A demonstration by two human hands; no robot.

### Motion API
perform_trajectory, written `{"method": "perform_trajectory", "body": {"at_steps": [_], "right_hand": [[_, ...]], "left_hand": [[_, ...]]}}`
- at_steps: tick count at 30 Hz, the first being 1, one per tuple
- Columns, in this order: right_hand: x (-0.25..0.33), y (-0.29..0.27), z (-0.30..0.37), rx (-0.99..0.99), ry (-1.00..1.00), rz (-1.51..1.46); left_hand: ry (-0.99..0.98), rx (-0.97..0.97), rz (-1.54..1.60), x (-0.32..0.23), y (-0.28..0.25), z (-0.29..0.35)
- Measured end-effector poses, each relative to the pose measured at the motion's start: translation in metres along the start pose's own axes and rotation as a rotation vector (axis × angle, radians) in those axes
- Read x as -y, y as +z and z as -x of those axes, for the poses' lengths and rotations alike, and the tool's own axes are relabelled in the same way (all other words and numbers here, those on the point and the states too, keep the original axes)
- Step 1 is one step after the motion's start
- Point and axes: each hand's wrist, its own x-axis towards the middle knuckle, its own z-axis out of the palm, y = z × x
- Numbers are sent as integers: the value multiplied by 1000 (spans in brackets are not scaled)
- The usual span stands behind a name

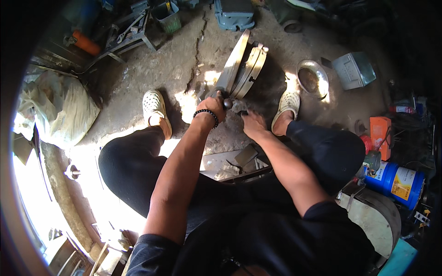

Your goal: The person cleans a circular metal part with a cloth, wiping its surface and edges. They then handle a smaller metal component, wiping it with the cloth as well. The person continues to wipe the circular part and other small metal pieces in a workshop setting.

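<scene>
A heavy round metal part (251,69), made of thick pale discs side by side, stands on edge on the floor between my feet. At its near lower end my left hand (213,110), with a black bead bracelet at the wrist, is closed around a dark metal piece with a rounded knob (228,104). Just right of that, low by the floor, my right hand (254,125) has its fingers closed around a small dark thing whose kind I cannot make out. Whether the piece in my left hand is joined to the discs is hidden.
A shallow metal bowl (313,79) and a grey metal box (353,70) lie beyond my right foot. A blue bucket (396,184) and an orange box (380,138) sit at right. Plastic sacks (64,108) fill the left side; a low metal stand (126,39) and blue-grey casing (234,16) are farther off.
</scene>
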Motion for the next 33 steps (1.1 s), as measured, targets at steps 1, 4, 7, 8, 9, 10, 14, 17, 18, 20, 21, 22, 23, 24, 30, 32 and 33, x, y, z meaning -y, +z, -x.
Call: {"method": "perform_trajectory", "body": {"at_steps": [1, 4, 7, 8, 9, 10, 14, 17, 18, 20, 21, 22, 23, 24, 30, 32, 33], "right_hand": [[9, -10, 6, 6, 51, -81], [38, -49, -4, -512, -126, -538], [53, -59, -18, -629, -211, -492], [47, -52, -20, -524, -195, -441], [39, -43, -20, -418, -185, -395], [31, -33, -20, -313, -174, -350], [-3, 2, 0, 86, -142, -58], [-8, 12, -1, -159, 140, -417], [-1, -5, -5, -302, 123, -491], [13, -21, -18, -447, -79, -594], [27, -47, -17, -448, -150, -641], [29, -54, -21, -564, -211, -589], [34, -60, -27, -674, -281, -542], [39, -70, -28, -701, -290, -551], [36, -62, -26, -265, -195, -423], [27, -47, -33, -281, -142, -526], [23, -45, -35, -218, -117, -507]], "left_hand": [[-6, 9, -10, 2, -1, 3], [20, -53, 3, 4, 4, 2], [33, 23, -11, 2, -3, 4], [30, 32, -11, 0, -3, 4], [19, 39, -14, -1, -4, 5], [12, 1, -22, 1, 0, 4], [-7, -39, -16, -4, -6, 11], [-7, -9, -40, -13, -10, 10], [10, -37, -63, -12, -8, 9], [6, -19, -80, 2, 2, 1], [18, -25, -85, 5, 4, 2], [29, -23, -99, 0, 4, 1], [29, -24, -116, -1, 3, 2], [27, -24, -133, -1, 2, 3], [55, 9, -141, 2, 7, -5], [55, -14, -143, -8, 3, -5], [41, -34, -139, -9, 3, -1]]}}
